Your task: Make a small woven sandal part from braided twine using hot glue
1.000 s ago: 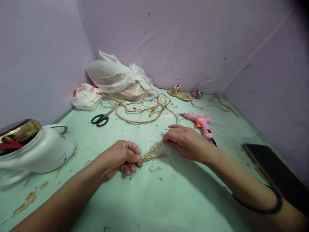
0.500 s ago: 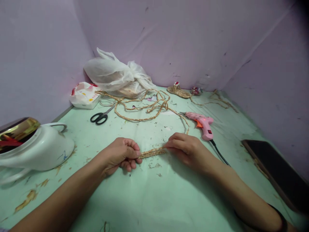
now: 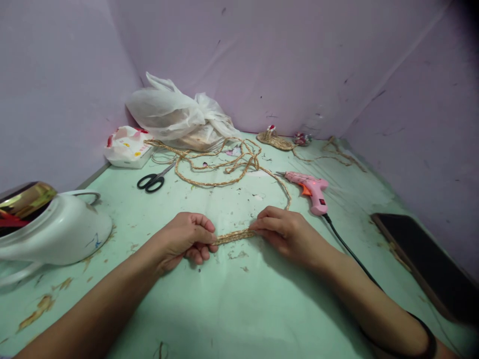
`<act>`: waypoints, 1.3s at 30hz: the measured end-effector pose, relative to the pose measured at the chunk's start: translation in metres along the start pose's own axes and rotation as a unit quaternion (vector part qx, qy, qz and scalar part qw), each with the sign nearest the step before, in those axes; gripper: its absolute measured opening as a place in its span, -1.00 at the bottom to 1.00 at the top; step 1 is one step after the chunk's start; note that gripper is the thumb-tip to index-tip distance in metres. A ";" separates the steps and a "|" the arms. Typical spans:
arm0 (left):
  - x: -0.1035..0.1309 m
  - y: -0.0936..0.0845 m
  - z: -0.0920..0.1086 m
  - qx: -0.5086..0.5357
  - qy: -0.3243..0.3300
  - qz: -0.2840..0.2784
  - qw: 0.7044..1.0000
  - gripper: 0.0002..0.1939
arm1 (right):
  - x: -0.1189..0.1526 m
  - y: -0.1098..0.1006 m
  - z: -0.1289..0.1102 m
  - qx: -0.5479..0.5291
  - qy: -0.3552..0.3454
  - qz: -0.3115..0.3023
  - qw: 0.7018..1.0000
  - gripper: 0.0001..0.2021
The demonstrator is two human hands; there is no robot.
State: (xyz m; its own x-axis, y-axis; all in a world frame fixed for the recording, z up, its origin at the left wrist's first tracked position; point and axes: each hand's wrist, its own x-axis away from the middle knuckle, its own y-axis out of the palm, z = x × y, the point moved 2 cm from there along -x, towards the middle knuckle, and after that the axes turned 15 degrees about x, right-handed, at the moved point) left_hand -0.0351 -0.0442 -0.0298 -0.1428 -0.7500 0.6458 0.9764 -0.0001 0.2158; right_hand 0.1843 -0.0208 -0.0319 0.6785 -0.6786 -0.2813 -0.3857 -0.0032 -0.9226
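A flat strip of tan braided cord (image 3: 235, 236), its strands lying side by side, stretches between my two hands just above the green tabletop. My left hand (image 3: 190, 238) pinches its left end between thumb and fingers. At the other end my right hand (image 3: 284, 232) grips it with the fingertips, which hide that end. From behind the right hand the same kind of cord (image 3: 287, 192) runs back to a loose looped pile (image 3: 209, 184). Right of it lies a pink glue gun (image 3: 314, 189) with an orange trigger and a small red light.
Black-handled scissors (image 3: 154, 182) lie at the back left, near a white box (image 3: 129, 154) and a tied plastic bag (image 3: 175, 117). A white pot (image 3: 80, 229) stands left, a dark phone (image 3: 426, 264) right. A woven sole-shaped piece (image 3: 275, 141) rests by the wall.
The whole view has shifted slightly, so everything appears a little further left. Both hands keep their hold on the braided cord, with hardly any movement.
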 end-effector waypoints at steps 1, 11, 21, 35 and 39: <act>0.000 0.000 0.000 -0.001 0.000 0.000 1.000 -0.75 | 0.000 0.000 0.000 -0.004 0.001 0.000 1.000 -0.79; -0.001 0.001 -0.001 -0.004 -0.003 0.006 1.000 -0.72 | 0.001 0.002 0.000 -0.009 0.028 -0.021 0.999 -0.83; -0.001 0.000 -0.003 -0.007 0.002 0.008 1.000 -0.69 | 0.000 0.000 -0.003 0.005 0.046 -0.044 0.998 -0.85; 0.022 0.014 0.008 -0.187 0.223 -0.048 0.955 -0.77 | 0.001 -0.016 -0.018 -0.157 0.161 -0.096 0.970 -0.72; 0.028 0.015 0.001 -0.320 0.379 -0.081 0.865 -0.83 | 0.000 -0.016 -0.025 -0.135 0.142 -0.099 0.976 -0.72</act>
State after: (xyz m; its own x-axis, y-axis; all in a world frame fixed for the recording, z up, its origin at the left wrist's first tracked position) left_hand -0.0246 -0.0645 -0.0077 -0.3755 -0.9240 -0.0724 0.8779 -0.3296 -0.3473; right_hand 0.1749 -0.0386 -0.0110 0.5704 -0.8212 0.0161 -0.4412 -0.3228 -0.8374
